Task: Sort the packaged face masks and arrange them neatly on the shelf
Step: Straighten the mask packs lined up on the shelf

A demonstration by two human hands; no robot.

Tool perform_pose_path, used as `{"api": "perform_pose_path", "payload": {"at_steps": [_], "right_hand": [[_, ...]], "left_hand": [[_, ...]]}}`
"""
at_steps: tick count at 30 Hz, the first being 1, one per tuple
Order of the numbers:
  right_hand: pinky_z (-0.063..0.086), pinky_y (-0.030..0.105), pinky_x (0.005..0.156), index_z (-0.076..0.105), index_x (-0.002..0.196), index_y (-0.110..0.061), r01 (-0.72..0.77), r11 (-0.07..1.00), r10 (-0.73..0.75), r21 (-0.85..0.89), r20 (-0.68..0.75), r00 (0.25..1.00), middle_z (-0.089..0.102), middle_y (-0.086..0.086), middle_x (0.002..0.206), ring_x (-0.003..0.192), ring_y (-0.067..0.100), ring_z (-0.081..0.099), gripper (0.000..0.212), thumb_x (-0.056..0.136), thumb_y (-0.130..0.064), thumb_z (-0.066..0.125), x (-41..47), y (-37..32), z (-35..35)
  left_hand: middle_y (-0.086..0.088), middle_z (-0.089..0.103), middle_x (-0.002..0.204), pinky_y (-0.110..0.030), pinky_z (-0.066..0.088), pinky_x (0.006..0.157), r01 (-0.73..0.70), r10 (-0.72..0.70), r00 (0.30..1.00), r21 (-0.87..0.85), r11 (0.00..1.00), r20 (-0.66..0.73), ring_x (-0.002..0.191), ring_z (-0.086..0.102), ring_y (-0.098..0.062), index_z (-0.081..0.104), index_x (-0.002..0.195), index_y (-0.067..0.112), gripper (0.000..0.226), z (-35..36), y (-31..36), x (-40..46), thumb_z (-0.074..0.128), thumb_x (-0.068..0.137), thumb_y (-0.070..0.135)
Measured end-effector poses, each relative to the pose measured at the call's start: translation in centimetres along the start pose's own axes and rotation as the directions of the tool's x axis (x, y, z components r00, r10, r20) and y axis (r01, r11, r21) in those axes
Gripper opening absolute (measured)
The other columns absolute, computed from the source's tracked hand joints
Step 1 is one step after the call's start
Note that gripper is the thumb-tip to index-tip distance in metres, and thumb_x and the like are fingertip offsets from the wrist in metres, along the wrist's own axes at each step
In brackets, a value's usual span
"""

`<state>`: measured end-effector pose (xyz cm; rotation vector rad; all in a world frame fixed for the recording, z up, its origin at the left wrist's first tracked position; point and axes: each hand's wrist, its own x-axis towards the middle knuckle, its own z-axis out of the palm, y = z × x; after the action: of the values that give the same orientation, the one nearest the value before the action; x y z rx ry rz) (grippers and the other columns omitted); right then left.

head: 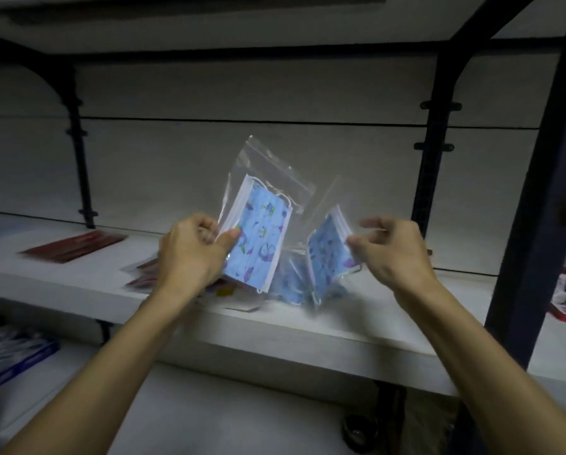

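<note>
Two bagged masks held up over the shelf [275, 326].
Your left hand [189, 254] pinches one blue floral mask bag [258, 224]; your right hand [390, 251] pinches another bag [329, 254] (blurred), more lying below.

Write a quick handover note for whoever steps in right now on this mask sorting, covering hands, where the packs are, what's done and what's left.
Left hand: pinches a bagged blue floral mask pack, held up over the white shelf.
Right hand: fingers curled at a second blue pack; grip blurred, seems to hold it.
More blue packs lie heaped on the shelf below.
Dark red packs lie flat at the left, some more under the left wrist.
Done: red ones partly laid out.
Left: set both held packs down, tidy the blue heap.
</note>
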<state>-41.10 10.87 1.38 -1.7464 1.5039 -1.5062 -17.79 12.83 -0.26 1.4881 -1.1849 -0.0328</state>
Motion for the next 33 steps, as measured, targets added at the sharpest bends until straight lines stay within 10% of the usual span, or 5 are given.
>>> {"api": "perform_pose_path", "payload": {"at_steps": [12,17,22,33], "right_hand": [[0.043,0.009,0.043,0.066,0.085,-0.015,0.028,0.993,-0.045,0.115,0.152,0.987,0.065,-0.005,0.074,0.050,-0.001,0.061,0.017,0.083,0.002,0.063,-5.1,-7.7,7.3],[0.060,0.039,0.054,0.065,0.085,-0.015,-0.025,0.976,-0.027,0.217,0.235,0.972,0.068,0.003,0.078,0.062,0.019,0.070,0.019,0.082,0.003,0.060,-8.7,-11.9,13.4],[0.040,0.009,0.041,0.067,0.084,-0.012,-0.001,0.957,-0.066,0.290,0.221,0.973,0.065,0.004,0.073,0.044,-0.005,0.055,0.017,0.082,0.004,0.061,-12.0,-15.6,20.9],[0.039,0.008,0.042,0.067,0.082,-0.004,-0.070,0.929,-0.052,0.363,0.317,0.947,0.063,0.003,0.066,0.044,-0.005,0.054,0.016,0.078,0.009,0.058,-18.4,-21.7,36.0]], "left_hand": [[0.005,0.059,0.065,-0.024,0.038,0.050,0.033,-0.040,0.986,-0.050,0.998,-0.159,0.045,0.055,-0.002,0.053,0.077,0.013,0.026,-11.9,-7.7,0.5,0.073,0.082,0.030],[-0.008,0.066,0.071,-0.028,0.043,0.059,0.009,-0.021,0.983,-0.063,0.998,-0.184,0.064,0.063,-0.020,0.054,0.086,0.012,0.027,-18.7,-12.3,2.1,0.074,0.081,0.030],[-0.003,0.064,0.068,-0.030,0.044,0.060,0.010,-0.021,0.975,-0.051,0.999,-0.222,0.061,0.059,-0.020,0.053,0.089,0.015,0.028,-26.6,-17.3,4.1,0.073,0.081,0.032],[-0.003,0.066,0.074,-0.031,0.049,0.060,0.107,-0.118,0.953,-0.055,0.993,-0.280,0.063,0.063,-0.018,0.057,0.090,0.011,0.024,-39.8,-29.4,6.3,0.073,0.082,0.028]]}}
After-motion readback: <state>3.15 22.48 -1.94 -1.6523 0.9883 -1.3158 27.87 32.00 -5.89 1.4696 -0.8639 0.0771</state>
